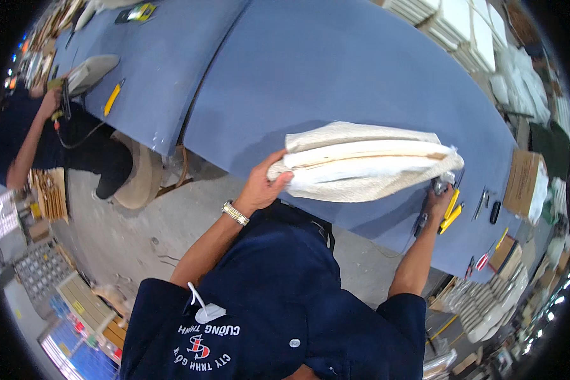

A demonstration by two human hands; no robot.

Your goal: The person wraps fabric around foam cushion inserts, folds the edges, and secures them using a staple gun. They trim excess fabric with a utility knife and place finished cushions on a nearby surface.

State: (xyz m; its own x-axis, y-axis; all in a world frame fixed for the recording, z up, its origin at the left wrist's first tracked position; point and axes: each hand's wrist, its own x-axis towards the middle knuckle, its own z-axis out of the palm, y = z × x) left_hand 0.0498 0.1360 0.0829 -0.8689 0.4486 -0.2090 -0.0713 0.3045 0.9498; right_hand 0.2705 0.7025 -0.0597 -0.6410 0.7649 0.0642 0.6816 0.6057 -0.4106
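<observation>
Cream-coloured, rough-woven panels (361, 161), stacked on edge with pale wooden edges showing between them, were clamped at their near end in the grip of the left hand (265, 183). The right hand (438, 197) was closed on the far end. The stack stood near the blue surface's (310, 69) front edge, beside yellow-handled tools (451, 212).

Panel stack (361, 161) is resting on edge on the table (335, 69), near its front edge. Left hand (264, 182) is gripping the stack's left end; right hand (438, 197) is sitting at its right end. Cutters (450, 212) are lying just right of that hand, box (524, 183) farther right. Another person (25, 136) is working at the far left table (152, 57).
</observation>
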